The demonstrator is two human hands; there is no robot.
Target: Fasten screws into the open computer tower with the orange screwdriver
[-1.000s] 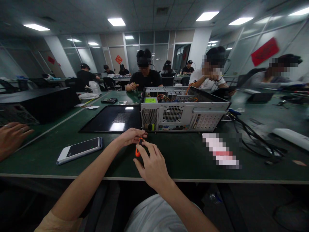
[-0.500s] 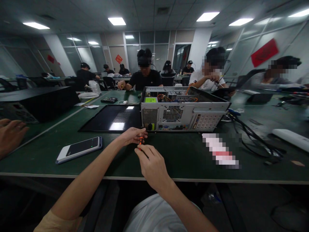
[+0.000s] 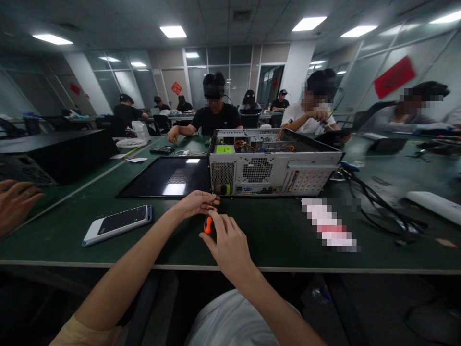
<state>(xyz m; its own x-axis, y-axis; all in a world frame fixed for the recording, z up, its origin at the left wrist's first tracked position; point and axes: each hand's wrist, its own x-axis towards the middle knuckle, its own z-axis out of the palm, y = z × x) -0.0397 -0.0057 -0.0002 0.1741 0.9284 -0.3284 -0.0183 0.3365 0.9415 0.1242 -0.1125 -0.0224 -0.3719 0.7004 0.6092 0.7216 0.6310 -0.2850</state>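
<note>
An orange and black screwdriver point(image 3: 208, 225) points away from me toward the lower left corner of an opened computer case point(image 3: 273, 161). My right hand point(image 3: 228, 242) has its handle between thumb and fingers. Around the thin shaft close the fingers of my left hand point(image 3: 196, 204), just in front of the case; the tip is too small to make out. The case lies on its side with its rear panel facing me. Wires and a green-labelled part show through its open top. A black side panel point(image 3: 162, 178) lies flat to its left.
A white phone-like device point(image 3: 117, 226) lies left of my forearm. Black cables point(image 3: 389, 211) and a blurred-out pinkish sheet point(image 3: 329, 226) are on the right. A dark computer case point(image 3: 79, 154) and another person's hand point(image 3: 18, 204) are at far left. Co-workers sit opposite.
My right hand's grip has shifted on the handle, with the thumb lower, so more of the orange handle shows. My left hand stays nearly in place. The opposite co-worker's hand has moved lower.
</note>
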